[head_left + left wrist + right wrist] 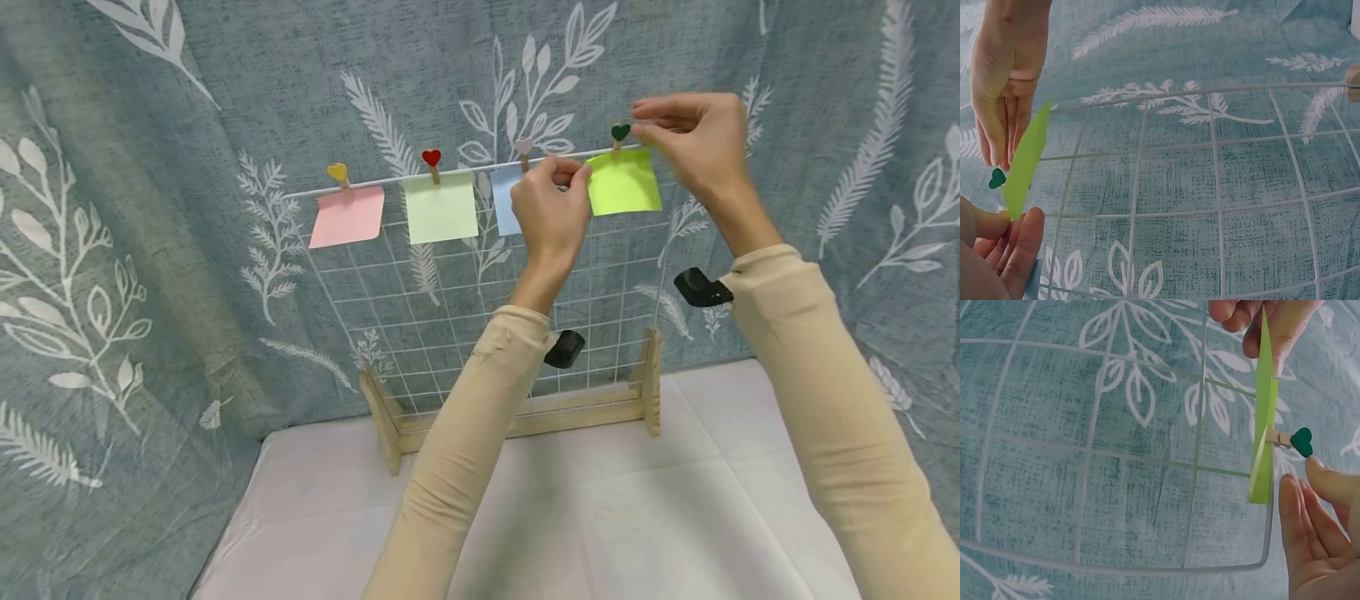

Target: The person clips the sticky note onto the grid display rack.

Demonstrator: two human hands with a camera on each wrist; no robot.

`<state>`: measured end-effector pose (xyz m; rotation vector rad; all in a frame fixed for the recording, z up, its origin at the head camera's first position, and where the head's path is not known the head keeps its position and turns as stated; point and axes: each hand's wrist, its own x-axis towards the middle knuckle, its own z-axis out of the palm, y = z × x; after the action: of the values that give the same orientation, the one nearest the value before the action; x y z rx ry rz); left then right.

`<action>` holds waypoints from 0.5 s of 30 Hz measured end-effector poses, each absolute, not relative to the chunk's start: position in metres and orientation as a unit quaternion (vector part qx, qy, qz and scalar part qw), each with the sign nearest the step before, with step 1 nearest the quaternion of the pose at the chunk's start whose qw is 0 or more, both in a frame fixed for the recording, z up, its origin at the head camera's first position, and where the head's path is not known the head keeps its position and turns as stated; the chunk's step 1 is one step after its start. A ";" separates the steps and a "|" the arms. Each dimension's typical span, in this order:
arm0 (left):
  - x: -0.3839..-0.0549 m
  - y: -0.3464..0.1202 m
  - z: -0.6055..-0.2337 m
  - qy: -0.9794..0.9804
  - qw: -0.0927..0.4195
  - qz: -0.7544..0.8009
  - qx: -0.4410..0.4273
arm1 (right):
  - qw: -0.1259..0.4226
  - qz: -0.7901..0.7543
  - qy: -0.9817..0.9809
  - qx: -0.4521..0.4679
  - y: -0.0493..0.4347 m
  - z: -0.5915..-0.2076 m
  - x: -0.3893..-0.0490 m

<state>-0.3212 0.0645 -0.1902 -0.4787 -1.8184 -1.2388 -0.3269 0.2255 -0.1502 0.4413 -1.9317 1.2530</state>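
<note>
A lime-green paper note hangs at the right end of the grid's top wire, held there by a small wooden clothespin with a dark green heart. My left hand pinches the note's left edge between thumb and fingers. Beside the green heart is my right hand, thumb and fingers parted with nothing between them; the thumb tip lies at or very near the heart. In the right wrist view the clothespin bites the note's edge. Partly behind my left hand hangs a light blue note under a pale heart clothespin.
Farther left on the wire hang a pale green note under a red heart clip and a pink note under a yellow heart clip. The white wire grid stands in a wooden base on a white-covered table, before a patterned curtain.
</note>
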 end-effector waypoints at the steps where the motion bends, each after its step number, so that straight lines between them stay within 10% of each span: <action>1: -0.320 0.064 -0.191 -0.728 0.428 -0.499 -0.195 | 0.393 0.494 -0.756 0.170 0.226 -0.151 -0.325; 15: -0.302 0.056 -0.198 -0.710 0.416 -0.524 -0.221 | 0.316 0.508 -0.775 0.204 0.227 -0.177 -0.299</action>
<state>-0.3021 0.0555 -0.1983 -0.5551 -1.7814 -1.3149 -0.2993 0.2271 -0.1772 0.5376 -2.0416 1.3380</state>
